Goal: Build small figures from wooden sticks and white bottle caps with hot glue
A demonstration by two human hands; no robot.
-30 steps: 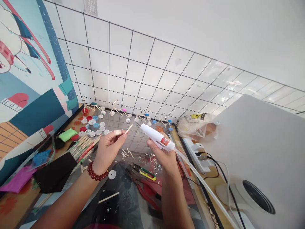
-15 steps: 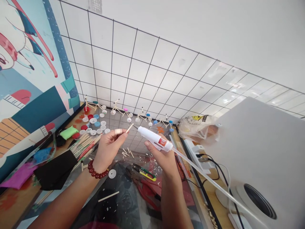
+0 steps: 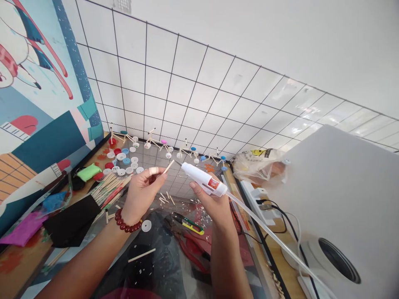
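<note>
My left hand (image 3: pixel 141 192), with a red bead bracelet at the wrist, pinches a short wooden stick (image 3: pixel 168 167) between thumb and fingers, tip pointing up and right. My right hand (image 3: pixel 215 205) grips a white hot glue gun (image 3: pixel 204 179). Its metal nozzle sits just right of the stick's tip, almost touching it. A clear glue stick (image 3: pixel 268 236) trails from the gun's back toward the lower right. Both hands hover above the worktable.
Small stick-and-cap models (image 3: pixel 156 145) line the tiled wall. Bottle caps (image 3: pixel 123 160), a bundle of sticks (image 3: pixel 109 189), black cloth (image 3: pixel 70 224), yellow-green cutters (image 3: pixel 190 224), a loose stick (image 3: pixel 141 255), a power strip (image 3: pixel 258 199), a plastic bag (image 3: pixel 257 164) and a grey box (image 3: pixel 339 207) surround the hands.
The glue gun's nozzle has moved left, closing in on the stick's tip. My left hand has barely shifted. The view has drifted a little.
</note>
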